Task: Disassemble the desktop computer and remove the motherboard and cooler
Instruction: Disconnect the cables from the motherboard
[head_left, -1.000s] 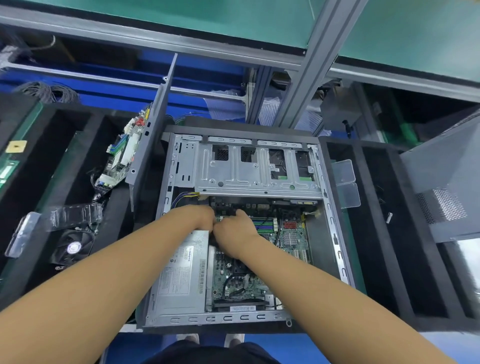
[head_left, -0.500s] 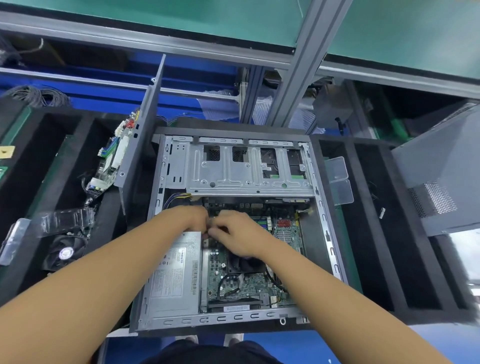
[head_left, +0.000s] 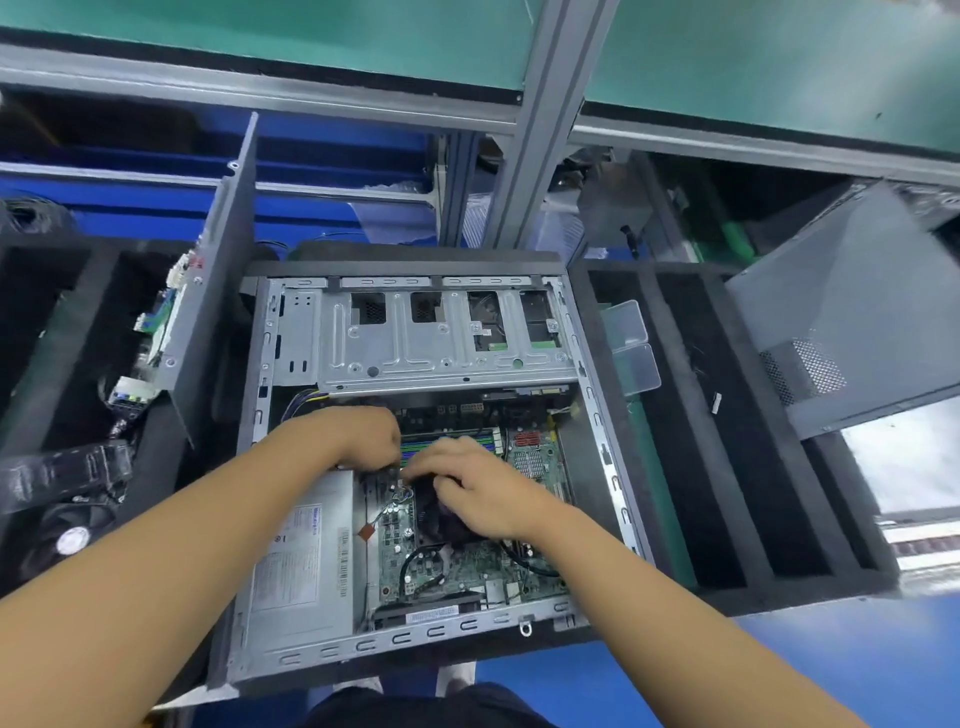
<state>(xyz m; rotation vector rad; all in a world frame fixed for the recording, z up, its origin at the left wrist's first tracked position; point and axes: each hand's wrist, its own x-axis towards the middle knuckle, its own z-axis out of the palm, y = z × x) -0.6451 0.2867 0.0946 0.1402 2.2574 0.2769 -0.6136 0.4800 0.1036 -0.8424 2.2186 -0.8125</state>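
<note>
- On the far left, a loose fan (head_left: 72, 540) is lying in a black foam tray (head_left: 47, 332).
- The open desktop case (head_left: 415, 642) is sitting at centre, its power supply (head_left: 301, 566) filling the near-left corner.
- The left hand (head_left: 358, 436) is reaching in just beyond the power supply, fingers curling down; what they are gripping cannot be told.
- The right hand (head_left: 478, 488) is lying fingers-out over the dark cooler (head_left: 431, 514), fingertips meeting the left hand's.
- The motherboard (head_left: 457, 566) is sitting inside the case, right of the power supply.
</note>
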